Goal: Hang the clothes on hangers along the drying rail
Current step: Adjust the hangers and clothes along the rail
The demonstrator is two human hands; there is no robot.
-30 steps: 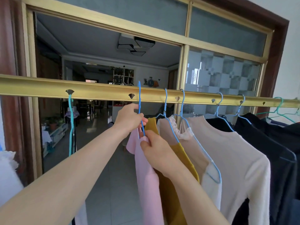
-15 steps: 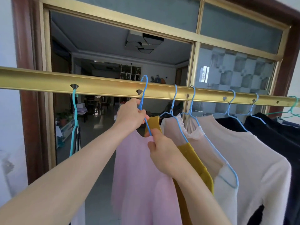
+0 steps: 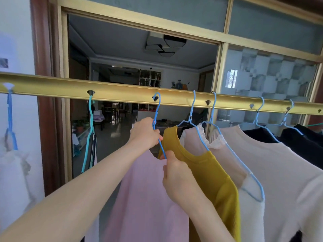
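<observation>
A gold drying rail [image 3: 122, 94] with hook holes crosses the view. A pink garment [image 3: 145, 198] hangs on a blue wire hanger [image 3: 157, 117] whose hook sits at a rail hole. My left hand [image 3: 145, 133] grips the hanger's neck just below the hook. My right hand [image 3: 176, 173] pinches the hanger's wire at the pink collar. To the right hang a mustard top [image 3: 206, 170], a cream frilled top [image 3: 251, 198], a beige top [image 3: 283, 172] and dark garments [image 3: 304, 144], each on a blue hanger.
Left of the pink garment a teal hanger [image 3: 89, 130] carries a dark item, and a white garment [image 3: 14, 175] hangs on a blue hanger at the far left. A wood and gold door frame [image 3: 50, 102] stands behind the rail, with a room beyond.
The pink garment's hanger hook has risen and moved left to the rail hole. The garment has spread out from a narrow fold. Both hands kept their hold.
</observation>
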